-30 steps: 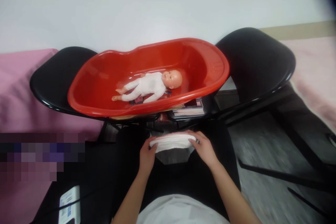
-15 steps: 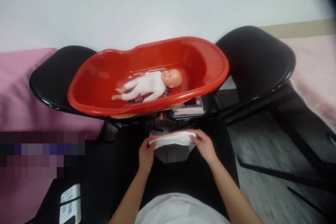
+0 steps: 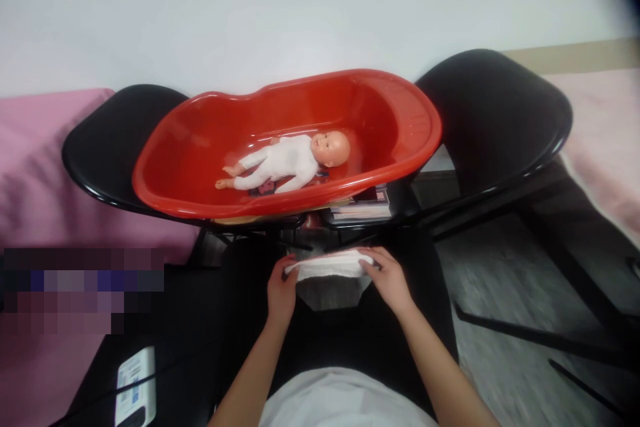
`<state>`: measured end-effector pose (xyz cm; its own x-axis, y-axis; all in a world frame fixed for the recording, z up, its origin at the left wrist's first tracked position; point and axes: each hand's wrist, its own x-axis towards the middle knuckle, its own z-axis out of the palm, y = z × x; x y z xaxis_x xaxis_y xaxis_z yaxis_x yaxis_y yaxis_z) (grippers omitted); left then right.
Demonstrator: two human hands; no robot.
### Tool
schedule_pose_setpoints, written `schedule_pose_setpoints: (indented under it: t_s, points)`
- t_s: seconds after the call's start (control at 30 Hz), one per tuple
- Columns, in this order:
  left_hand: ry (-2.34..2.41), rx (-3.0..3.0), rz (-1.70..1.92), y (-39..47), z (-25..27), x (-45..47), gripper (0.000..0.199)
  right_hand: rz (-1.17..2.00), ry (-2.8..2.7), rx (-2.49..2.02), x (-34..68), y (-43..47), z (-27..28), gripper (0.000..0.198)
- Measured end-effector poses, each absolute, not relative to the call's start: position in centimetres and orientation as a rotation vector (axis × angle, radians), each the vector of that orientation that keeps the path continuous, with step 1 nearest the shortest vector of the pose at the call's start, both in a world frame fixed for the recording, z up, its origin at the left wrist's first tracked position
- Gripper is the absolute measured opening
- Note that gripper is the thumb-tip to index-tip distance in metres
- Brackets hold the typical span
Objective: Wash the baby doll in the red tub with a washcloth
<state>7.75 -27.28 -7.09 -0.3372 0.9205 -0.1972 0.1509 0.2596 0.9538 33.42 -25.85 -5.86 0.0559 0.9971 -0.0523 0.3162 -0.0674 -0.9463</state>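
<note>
A folded white cloth point(image 3: 330, 266) is stretched between my two hands, above my lap. My left hand point(image 3: 283, 285) pinches its left end, and my right hand point(image 3: 389, 275) grips the right end. Beyond them stands a red baby bathtub point(image 3: 210, 205). Inside it a baby doll point(image 3: 287, 161) in a white body suit lies on its back, head to the right and bare feet to the left. Both hands are in front of the tub and apart from it. A dark printed item shows partly under the doll.
Black chairs point(image 3: 500, 113) stand under and beside the tub, with a stack of books point(image 3: 361, 208) below its near rim. A white device with a label point(image 3: 135, 387) lies at lower left. Pink covers point(image 3: 40, 173) hang at left; a pale pink one point(image 3: 607, 147) lies at right.
The whole view has shifted slightly, so the tub and chairs sit a little further right. Both hands keep hold of the cloth in nearly the same pose.
</note>
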Motion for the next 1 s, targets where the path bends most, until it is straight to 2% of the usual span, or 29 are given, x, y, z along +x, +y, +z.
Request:
schedule_pose_setpoints:
  t_s: [0.47,0.63,0.8,1.0]
  points:
    - [1.737,0.891,1.107,-27.4,-6.8,7.7,0.030,0.861,-1.430,-1.551,33.1,-25.8,-6.0,0.017]
    - [1.705,0.861,1.104,-27.4,-6.6,7.9,0.036,1.180,-1.208,-1.606,33.2,-25.6,-5.2,0.025]
    - [1.716,0.847,1.093,-27.5,-6.9,7.8,0.037,1.279,-1.125,-1.608,32.8,-25.6,-5.1,0.028]
    - [1.677,0.888,1.066,-27.5,-6.5,8.4,0.033,1.828,-0.662,-1.363,31.4,-26.3,-4.7,0.041]
